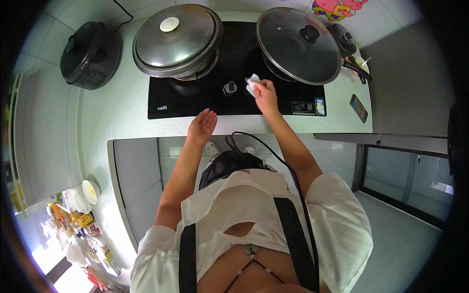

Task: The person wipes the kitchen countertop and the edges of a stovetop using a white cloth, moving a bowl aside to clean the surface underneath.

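Observation:
My right hand (266, 96) is closed on a crumpled white tissue (252, 84), held over the black glass gas hob (195, 100) beside a control knob (230, 88). Whether the tissue touches the glass I cannot tell. Near the hob's front edge, my left hand (202, 126) is turned partly palm up, its fingers stretched out and nothing in it. Behind the hands, a steel wok with a domed lid (183, 41) covers the left burner. On the right burner stands a frying pan with a glass lid (298, 46), its handle pointing right.
A black electric cooker (93, 56) stands left of the hob. At the counter's right end lie a phone (358, 108) and a small lidded pot (343, 39). Along the left counter are a white bowl (90, 192) and several bottles and packages (83, 222). A black cable (293, 171) hangs across my front.

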`<control>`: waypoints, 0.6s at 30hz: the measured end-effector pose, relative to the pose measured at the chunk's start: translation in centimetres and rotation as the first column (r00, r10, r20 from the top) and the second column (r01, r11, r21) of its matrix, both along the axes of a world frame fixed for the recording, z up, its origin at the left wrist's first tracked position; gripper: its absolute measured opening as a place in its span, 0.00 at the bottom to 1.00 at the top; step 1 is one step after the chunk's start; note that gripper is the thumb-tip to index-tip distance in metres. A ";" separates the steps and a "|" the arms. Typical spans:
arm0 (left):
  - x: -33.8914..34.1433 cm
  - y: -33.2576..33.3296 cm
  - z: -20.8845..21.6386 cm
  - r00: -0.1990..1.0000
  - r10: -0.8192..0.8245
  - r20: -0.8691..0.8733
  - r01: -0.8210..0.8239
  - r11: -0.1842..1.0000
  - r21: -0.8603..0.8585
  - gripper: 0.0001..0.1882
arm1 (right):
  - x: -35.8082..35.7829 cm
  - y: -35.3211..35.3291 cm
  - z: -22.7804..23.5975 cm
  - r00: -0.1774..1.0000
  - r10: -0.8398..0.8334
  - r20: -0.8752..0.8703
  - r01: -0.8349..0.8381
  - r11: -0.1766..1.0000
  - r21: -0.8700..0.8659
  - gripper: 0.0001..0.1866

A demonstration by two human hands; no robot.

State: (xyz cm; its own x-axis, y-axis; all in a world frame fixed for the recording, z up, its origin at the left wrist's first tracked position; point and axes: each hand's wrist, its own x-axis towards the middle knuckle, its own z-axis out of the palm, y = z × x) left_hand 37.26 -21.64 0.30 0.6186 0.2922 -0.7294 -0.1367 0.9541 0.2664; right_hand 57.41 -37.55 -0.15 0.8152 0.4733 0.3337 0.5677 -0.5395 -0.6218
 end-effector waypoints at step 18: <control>-0.4 4.3 -0.5 0.998 -0.036 0.052 0.035 0.999 0.016 0.14 | 0.7 3.6 2.4 0.989 -0.127 -0.081 0.043 0.751 -0.659 0.20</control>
State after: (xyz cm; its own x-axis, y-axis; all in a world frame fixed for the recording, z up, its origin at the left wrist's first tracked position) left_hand 36.89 -17.37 -0.22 0.6660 0.2799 -0.6915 -0.1166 0.9546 0.2741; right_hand 58.16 -33.93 2.22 0.8744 0.4680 -0.1283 0.4483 -0.8802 -0.1557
